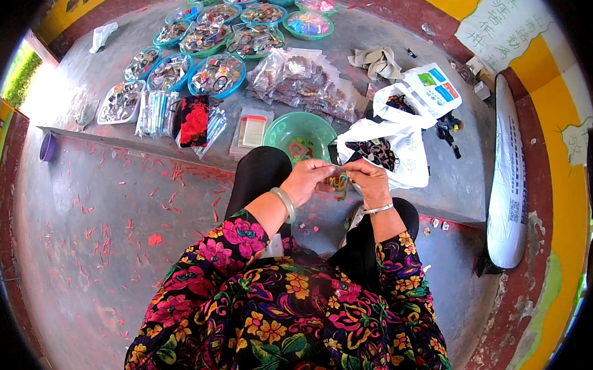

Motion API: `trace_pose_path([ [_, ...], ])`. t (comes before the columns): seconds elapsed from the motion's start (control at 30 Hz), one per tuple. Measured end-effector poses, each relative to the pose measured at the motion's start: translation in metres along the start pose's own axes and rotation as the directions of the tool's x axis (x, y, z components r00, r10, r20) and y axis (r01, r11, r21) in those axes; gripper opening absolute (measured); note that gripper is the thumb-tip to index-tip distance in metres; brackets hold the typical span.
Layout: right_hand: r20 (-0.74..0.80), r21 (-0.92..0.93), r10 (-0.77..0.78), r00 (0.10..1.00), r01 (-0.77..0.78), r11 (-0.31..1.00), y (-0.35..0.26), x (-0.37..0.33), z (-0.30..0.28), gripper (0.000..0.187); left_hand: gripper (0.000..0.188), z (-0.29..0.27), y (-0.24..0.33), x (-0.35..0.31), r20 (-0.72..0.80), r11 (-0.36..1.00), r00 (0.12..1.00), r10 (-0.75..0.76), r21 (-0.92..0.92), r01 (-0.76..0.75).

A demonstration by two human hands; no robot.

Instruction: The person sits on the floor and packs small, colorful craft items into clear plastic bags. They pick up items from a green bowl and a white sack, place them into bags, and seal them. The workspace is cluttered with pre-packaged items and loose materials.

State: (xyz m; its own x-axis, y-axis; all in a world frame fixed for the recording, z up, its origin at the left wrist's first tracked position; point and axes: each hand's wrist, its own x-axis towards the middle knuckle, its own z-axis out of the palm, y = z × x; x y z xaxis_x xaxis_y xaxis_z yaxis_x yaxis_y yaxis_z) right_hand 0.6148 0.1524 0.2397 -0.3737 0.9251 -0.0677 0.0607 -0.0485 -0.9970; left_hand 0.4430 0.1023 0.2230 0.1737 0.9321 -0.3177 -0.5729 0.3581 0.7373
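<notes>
My left hand [307, 179], with a pale bangle at the wrist, pinches one side of a small, thin, see-through piece [336, 169] that looks like plastic. At its other side the fingers of my right hand [372, 181], with a silvery bracelet below, are pressed together. Yellow and dark bits show just under the fingertips, too small to make out. Right beyond the hands stands a green basin [282, 127] with a few small items at its bottom. Close to my right hand, an opened white plastic bag [409, 155] holds dark patterned bands.
On the raised ledge are several basins [217, 75] of small goods, a heap of clear packets [305, 79], a red-and-black floral pouch [193, 120] and a second white bag [431, 93]. A long white sack [508, 176] leans at the right wall. Red scraps litter the floor.
</notes>
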Motion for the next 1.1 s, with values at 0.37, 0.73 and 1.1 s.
trace_pose_path([
  [0.37, 0.050, -0.287, -0.253, 0.966, 0.256, 0.923, -0.007, -0.002, -0.001, 0.020, 0.020, -0.003, 0.008, -0.002, 0.182, 0.978, 0.983, -0.029, -0.196, 0.065],
  [0.73, 0.013, -0.280, -0.135, 0.991, 0.133, 0.951, -0.004, -0.002, 0.003, 0.016, 0.016, -0.002, -0.003, 0.002, -0.005, 1.000, 1.000, 0.003, -0.024, -0.003],
  [1.1, -0.025, -0.219, 0.072, 0.997, -0.076, 0.973, 0.003, 0.000, 0.002, 0.014, 0.018, 0.001, -0.005, 0.003, -0.023, 0.979, 0.993, 0.114, 0.172, -0.109],
])
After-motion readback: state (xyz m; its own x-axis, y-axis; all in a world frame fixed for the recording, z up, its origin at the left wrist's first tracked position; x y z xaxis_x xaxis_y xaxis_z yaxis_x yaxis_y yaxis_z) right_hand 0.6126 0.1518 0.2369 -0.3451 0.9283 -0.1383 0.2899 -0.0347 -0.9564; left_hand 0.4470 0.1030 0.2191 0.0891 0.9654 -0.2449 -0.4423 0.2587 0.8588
